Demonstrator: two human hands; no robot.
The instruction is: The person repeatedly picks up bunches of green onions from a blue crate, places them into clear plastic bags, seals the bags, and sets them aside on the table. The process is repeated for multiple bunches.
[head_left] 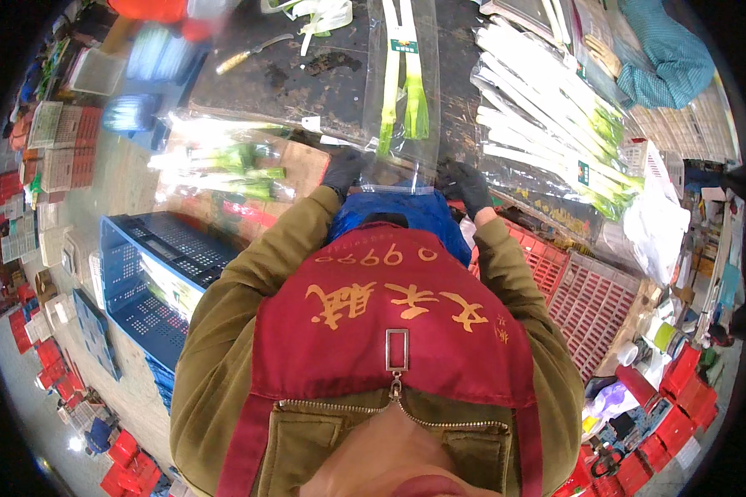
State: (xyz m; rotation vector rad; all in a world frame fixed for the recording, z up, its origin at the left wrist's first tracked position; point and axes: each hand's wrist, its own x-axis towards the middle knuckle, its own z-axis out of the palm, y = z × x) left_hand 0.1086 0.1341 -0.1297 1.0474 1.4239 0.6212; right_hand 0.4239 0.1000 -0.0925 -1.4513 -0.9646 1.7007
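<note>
Two leeks [413, 93] with white stalks and green tops lie inside a long clear plastic bag [373, 68] on the dark worktable [329, 93]. A small green label [404, 46] sits across the stalks. The bag's near end reaches past the table edge, over my blue lower garment. At its left side is my left hand [342, 172] in a dark glove. My right hand [467, 187], also in a dark glove, is by the right corner with its fingers bent. Both hands are close to the plastic, but the fingertips are too dark to show a grip.
Bagged leeks [547, 118] are heaped at the right, near another person's gloved hand [604, 56]. A wooden-handled knife [248, 54] lies at the upper left. More bagged leeks [230, 168] rest on cardboard [308, 163]. Blue [121, 273] and red [587, 304] crates flank me.
</note>
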